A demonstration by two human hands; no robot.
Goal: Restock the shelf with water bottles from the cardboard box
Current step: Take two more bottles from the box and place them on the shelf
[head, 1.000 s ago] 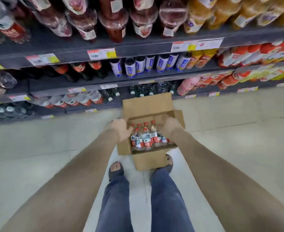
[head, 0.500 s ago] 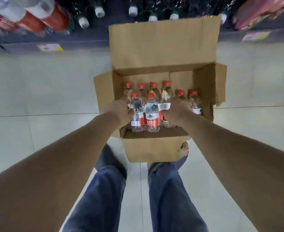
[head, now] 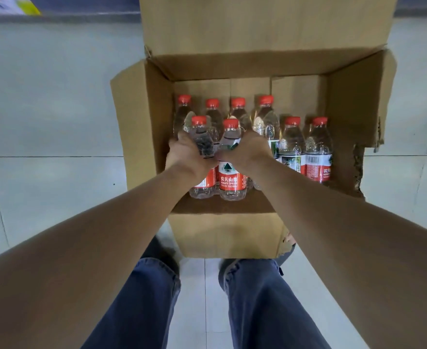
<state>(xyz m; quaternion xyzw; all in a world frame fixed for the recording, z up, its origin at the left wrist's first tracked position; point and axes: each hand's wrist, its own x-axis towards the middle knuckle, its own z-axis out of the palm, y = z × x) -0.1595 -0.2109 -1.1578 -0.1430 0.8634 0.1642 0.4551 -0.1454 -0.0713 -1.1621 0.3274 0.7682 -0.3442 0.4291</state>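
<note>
Both hands were down in the box [head: 141, 127]. The left hand [head: 191, 157] had its fingers wrapped round the shoulder of one bottle [head: 200, 133], and the right hand [head: 245, 152] was curled round a second bottle [head: 228, 176] pressed right up against the first. The two grips were touching, knuckle to knuckle. Whether either bottle had cleared the box floor, I could not tell.

Six more bottles [head: 293, 142] stood upright with their red caps on, four just beyond the hands and two off to the right of the right hand. Far past the grip, only the foot of the shelf [head: 86, 6] showed, so its stock was out of sight. By my reckoning this was a pick under way: two in hand, none of this pair placed, and six left to carry.
</note>
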